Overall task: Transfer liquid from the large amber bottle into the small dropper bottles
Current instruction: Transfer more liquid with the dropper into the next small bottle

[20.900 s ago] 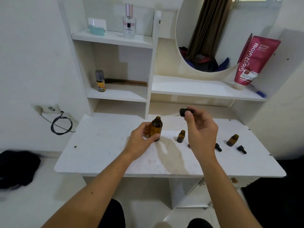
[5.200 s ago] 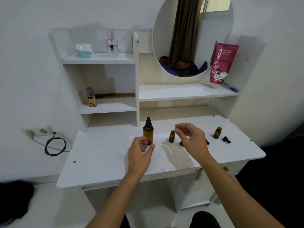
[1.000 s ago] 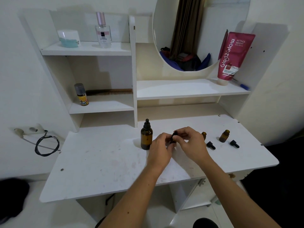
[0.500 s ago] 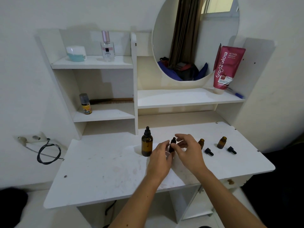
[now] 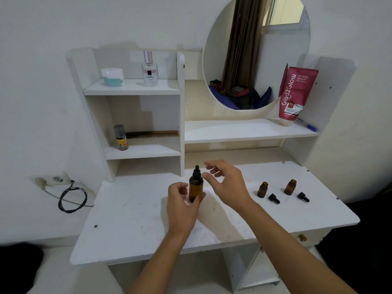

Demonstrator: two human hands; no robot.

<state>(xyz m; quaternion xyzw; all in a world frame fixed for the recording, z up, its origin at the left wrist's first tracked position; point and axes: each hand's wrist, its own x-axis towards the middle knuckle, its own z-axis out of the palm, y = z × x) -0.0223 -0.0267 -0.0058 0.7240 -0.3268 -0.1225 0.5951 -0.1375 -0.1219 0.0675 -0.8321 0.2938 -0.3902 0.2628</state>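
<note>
Both hands have left the small bottle they were capping and moved to the big amber bottle (image 5: 195, 186) standing on the desk (image 5: 131, 225), so another fill likely comes next: the left hand (image 5: 181, 205) curls around its brown body while the right hand (image 5: 227, 183) hovers open near its black dropper top.

Capped large amber bottle (image 5: 195, 187) upright; two small dropper bottles (image 5: 262, 189) uncapped, rightward.
</note>
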